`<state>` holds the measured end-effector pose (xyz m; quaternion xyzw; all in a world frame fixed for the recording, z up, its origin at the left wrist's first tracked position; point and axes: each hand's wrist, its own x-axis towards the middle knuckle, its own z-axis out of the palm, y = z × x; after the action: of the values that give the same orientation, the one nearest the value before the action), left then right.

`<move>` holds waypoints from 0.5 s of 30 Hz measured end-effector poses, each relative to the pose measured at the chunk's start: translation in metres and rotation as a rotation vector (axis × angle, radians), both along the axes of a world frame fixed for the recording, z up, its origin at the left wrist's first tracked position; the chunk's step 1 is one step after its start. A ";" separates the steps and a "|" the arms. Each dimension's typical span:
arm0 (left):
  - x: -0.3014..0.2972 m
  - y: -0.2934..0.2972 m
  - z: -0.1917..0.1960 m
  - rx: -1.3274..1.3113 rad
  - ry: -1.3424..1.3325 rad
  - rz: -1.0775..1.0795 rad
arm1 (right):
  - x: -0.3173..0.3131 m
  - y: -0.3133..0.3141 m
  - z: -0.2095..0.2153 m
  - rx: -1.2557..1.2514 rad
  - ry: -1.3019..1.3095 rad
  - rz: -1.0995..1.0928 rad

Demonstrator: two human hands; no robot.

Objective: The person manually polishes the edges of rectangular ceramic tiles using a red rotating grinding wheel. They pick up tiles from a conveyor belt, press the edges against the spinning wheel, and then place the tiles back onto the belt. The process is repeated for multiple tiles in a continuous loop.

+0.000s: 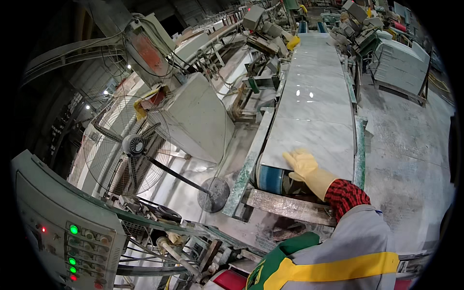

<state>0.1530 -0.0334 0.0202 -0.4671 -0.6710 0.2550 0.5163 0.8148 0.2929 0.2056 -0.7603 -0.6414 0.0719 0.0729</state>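
from the head view, i see the gloved right hand (305,168) laid over the near edge of a pale, grey-veined stone slab (311,137), just above a blue roller (270,179). the fingers are on top, the thumb low by the edge; whether it pinches the stone or merely rests there, i can't tell. the left hand is out of sight. i'd judge the step as steadying or feeling that slab; shifting it would call for a firm, even hold.

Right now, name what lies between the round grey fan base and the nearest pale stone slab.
In the head view, a greenish metal rail separates the base and slab.
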 end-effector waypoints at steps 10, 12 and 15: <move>-0.016 -0.020 -0.013 -0.041 0.065 0.039 | 0.034 -0.002 -0.097 0.049 -0.257 -0.088; -0.025 -0.027 -0.016 -0.051 0.071 0.046 | 0.031 -0.004 -0.105 0.083 -0.277 -0.066; -0.040 -0.037 -0.020 -0.073 0.065 0.062 | 0.027 -0.012 -0.108 0.082 -0.279 -0.017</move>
<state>0.1127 -0.0706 0.0003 -0.4560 -0.6583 0.3102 0.5123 0.8415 0.2813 0.0977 -0.7648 -0.6412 -0.0614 0.0145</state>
